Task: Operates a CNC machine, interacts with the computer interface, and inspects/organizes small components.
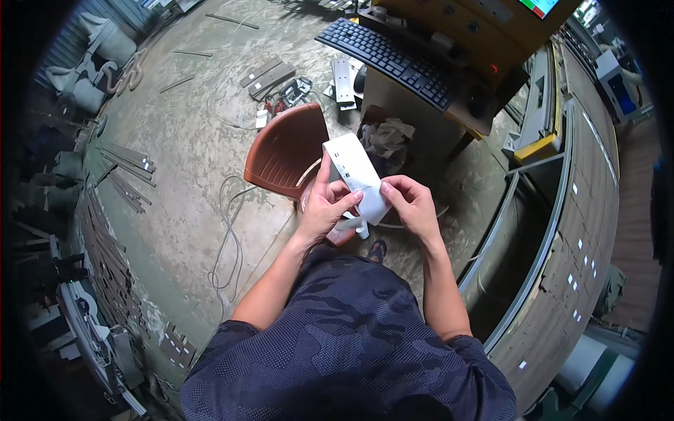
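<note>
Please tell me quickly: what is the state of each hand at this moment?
Left hand: closed, holding the white label strip, thumb on its front.
Right hand: closed, pinching the same strip's right edge.

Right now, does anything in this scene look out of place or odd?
Mildly: a few long, thin, dark strips lie scattered singly on the patchy grey floor at upper left, while similar ones lower down lie grouped.

The person's left hand [324, 209] held a white printed paper [351, 163] between thumb and fingers, while the right hand [414, 207] pinched its right edge. A brown chair [281, 153] stood beyond the hands, a black keyboard [390, 59] sat near a lit screen [539, 7], and dark boards [558, 277] dotted with white labels [580, 244] lay to the right
</note>
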Available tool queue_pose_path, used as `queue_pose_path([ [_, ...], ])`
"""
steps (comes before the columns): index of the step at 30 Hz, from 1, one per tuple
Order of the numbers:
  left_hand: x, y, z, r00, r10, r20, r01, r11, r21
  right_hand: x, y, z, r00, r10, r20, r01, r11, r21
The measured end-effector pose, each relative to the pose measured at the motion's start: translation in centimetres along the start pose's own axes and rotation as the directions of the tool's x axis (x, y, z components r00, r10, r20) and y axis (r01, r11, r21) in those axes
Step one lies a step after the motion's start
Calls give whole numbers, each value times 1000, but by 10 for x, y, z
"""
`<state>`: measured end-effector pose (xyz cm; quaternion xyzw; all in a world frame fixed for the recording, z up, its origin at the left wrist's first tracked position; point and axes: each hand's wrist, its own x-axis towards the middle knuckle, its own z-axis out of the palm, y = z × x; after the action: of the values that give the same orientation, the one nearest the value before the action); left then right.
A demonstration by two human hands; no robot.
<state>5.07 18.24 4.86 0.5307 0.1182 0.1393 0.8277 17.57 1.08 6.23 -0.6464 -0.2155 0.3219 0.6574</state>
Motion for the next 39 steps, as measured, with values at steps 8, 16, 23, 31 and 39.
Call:
queue_pose_path([
  [8, -10, -31, -41, 989, 66, -136, 1, 897, 443, -13, 10, -1, 997, -72, 41, 82, 939, -334],
  [16, 13, 22, -38, 783, 77, 617, -493, 682, 540, -18, -27, 18, 887, -32, 461, 336, 729, -596],
  [23, 17, 23, -62, 717, -417, 558, -143, 696, 704, -25, -29, 47, 916, 176, 361, 189, 604, -774],
  [31, 9, 4, -105, 748, -139, 649, -232, 862, 451, -39, 14, 95, 994, 68, 82, -9, 819, -573],
  [39, 27, 1, -141, 777, -81, 625, -237, 881, 409, -20, 64, 120, 979, 83, -186, -119, 974, -191],
])
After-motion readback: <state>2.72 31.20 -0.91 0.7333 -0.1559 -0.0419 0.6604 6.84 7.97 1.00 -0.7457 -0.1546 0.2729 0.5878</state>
